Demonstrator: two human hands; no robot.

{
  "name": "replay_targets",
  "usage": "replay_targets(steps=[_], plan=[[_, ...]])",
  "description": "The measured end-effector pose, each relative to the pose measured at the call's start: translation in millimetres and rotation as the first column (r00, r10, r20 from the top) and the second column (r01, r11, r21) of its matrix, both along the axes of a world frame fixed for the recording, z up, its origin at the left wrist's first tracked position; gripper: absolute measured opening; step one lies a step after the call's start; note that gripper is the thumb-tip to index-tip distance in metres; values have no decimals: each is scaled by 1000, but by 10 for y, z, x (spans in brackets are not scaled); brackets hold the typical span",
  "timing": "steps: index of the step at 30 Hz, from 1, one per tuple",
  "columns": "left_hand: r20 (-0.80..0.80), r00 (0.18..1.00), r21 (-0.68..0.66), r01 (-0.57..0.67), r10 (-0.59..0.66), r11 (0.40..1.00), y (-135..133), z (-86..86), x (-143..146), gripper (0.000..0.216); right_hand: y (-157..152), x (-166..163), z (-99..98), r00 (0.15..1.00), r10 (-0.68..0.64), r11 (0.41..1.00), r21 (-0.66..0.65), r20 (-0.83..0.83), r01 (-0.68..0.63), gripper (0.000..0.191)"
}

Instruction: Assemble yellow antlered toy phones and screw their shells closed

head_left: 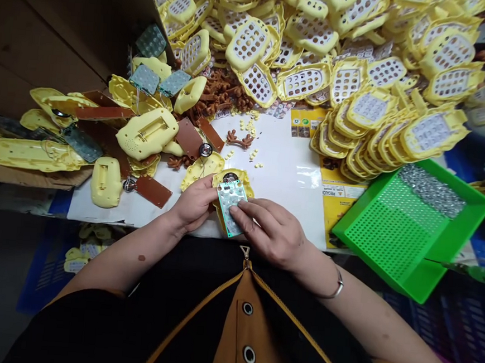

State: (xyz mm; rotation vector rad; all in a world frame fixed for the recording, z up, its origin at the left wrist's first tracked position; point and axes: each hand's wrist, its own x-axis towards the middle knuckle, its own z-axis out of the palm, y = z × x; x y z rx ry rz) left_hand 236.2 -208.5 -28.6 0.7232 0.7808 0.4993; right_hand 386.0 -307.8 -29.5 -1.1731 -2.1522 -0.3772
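White-covered counter [278, 156] ahead, heaped along the back with yellow casings [249, 42]. Holds a yellow shell [245, 180] close to the near edge, left hand [194, 203] closed around its left side. Has a green circuit board [226, 194] lying tilted over that shell, just below a round black speaker [229, 176]. Touches the board's face with the right hand [274, 229], thumb and fingers drawn narrow; cannot tell whether pinching or only pressing. Left of both hands, brown boards [153, 191] among loose shells; rightward, a green basket [393, 232] with small metal parts [432, 191].
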Motion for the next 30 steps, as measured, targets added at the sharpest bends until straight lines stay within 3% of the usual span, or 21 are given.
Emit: replay_targets(steps=[16, 30], plan=[[40, 999, -8, 7, -7, 1000, 22, -11, -63, 24, 7, -49, -27, 999, -44, 998, 52, 22, 43, 22], [102, 994, -71, -37, 45, 997, 31, -66, -117, 21, 49, -103, -86, 994, -46, 999, 17, -104, 48, 28]])
